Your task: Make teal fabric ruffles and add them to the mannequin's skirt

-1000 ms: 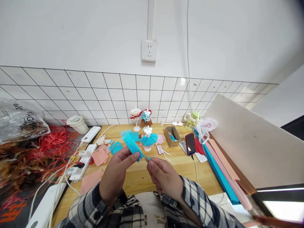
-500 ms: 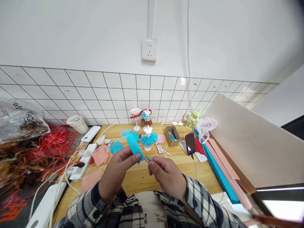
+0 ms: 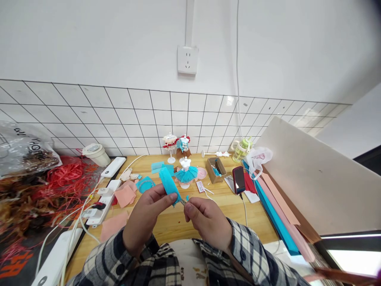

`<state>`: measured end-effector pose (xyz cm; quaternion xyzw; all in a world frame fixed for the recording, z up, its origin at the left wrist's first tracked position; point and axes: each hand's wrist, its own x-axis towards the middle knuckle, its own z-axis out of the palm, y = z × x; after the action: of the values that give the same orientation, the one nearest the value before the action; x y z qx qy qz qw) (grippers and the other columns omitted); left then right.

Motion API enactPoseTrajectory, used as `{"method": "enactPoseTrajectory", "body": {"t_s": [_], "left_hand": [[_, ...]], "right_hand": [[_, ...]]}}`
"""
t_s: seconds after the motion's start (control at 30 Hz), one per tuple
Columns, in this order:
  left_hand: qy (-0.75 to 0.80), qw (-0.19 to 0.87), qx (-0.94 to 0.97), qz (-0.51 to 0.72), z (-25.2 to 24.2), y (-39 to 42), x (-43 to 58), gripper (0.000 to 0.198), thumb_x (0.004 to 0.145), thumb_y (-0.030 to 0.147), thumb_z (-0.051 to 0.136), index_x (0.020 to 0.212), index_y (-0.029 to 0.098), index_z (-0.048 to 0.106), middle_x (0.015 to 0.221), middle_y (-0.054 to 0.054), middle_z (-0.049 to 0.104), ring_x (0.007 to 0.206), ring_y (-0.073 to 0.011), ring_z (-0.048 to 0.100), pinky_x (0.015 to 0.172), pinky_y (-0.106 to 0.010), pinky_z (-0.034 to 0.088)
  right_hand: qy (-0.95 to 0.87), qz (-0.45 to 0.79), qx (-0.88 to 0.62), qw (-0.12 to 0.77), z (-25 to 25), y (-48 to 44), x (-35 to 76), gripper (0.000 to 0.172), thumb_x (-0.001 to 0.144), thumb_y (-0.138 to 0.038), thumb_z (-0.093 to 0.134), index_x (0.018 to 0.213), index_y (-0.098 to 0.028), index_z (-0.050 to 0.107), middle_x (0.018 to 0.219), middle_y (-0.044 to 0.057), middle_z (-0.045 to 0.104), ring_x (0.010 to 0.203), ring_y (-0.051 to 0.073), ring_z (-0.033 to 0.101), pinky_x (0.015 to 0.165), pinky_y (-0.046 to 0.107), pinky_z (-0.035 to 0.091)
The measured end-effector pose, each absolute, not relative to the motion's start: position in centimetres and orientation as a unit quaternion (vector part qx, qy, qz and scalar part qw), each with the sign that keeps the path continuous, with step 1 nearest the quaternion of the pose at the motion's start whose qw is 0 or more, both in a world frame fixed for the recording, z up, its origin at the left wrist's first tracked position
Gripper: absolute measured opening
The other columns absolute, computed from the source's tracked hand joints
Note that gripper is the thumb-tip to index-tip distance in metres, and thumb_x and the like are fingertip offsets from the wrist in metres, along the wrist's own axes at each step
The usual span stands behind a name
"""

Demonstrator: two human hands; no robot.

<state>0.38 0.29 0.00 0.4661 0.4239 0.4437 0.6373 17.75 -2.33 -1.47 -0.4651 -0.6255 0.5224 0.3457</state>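
My left hand [image 3: 145, 216] pinches a folded strip of turquoise crepe paper [image 3: 168, 183] between thumb and fingers, holding it above the wooden table [image 3: 175, 222]. My right hand [image 3: 205, 222] is closed on a small thin metal tool [image 3: 182, 201] whose tip meets the strip's lower end. A tiny turquoise scrap [image 3: 187, 197] sits by the tool tip. Behind the hands stands a small mannequin in a turquoise skirt [image 3: 185, 171].
Two more dressed mini mannequins [image 3: 177, 146] stand at the wall. Pink paper pieces [image 3: 125, 196], a power strip [image 3: 102, 203], a phone [image 3: 238, 179], a small cardboard box [image 3: 216, 170] and a green bottle [image 3: 240, 150] lie around. Red raffia [image 3: 64, 176] fills the left; paper rolls [image 3: 276, 214] line the right.
The turquoise strip has tilted more upright and shifted slightly right in my left hand. My right hand stayed at the strip's lower end, moving only a little.
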Motion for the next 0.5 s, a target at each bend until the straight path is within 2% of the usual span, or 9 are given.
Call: {"method": "enactPoseTrajectory", "body": {"t_s": [0.5], "left_hand": [[0.429,0.631,0.470,0.443,-0.03,0.42,0.46,0.018,0.075,0.033,0.071,0.090,0.023,0.074,0.085,0.002,0.074,0.087,-0.0187,0.063,0.080,-0.025,0.045]], "right_hand": [[-0.569,0.598,-0.446,0.347,-2.07,-2.32,17.70,0.051,0.088,-0.062,0.040,0.066,-0.017,0.050,0.042,-0.009,0.034,0.037,0.005,0.030,0.039,0.018,0.023]]}}
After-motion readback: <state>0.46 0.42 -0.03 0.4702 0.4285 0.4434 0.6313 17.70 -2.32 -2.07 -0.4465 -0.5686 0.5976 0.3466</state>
